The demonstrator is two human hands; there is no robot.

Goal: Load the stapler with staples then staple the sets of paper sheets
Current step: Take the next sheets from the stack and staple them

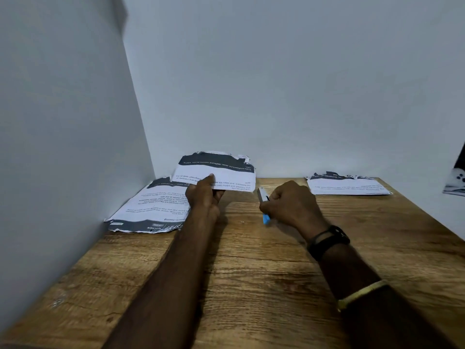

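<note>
My left hand (205, 195) grips the near edge of a small set of torn printed sheets (219, 170) with a dark band on top, held lifted above the table at the back. My right hand (292, 204) is closed around a small blue and white stapler (264, 205), whose metal nose points toward the held sheets' right corner, a short gap away. A larger pile of printed sheets (148, 210) lies flat at the back left. Another set of sheets (347, 185) lies at the back right.
The wooden table (251, 273) fills the foreground. White walls close it in at the left and back. A dark and white object (455, 180) sits at the right edge. I wear a black watch and a gold bangle on the right arm.
</note>
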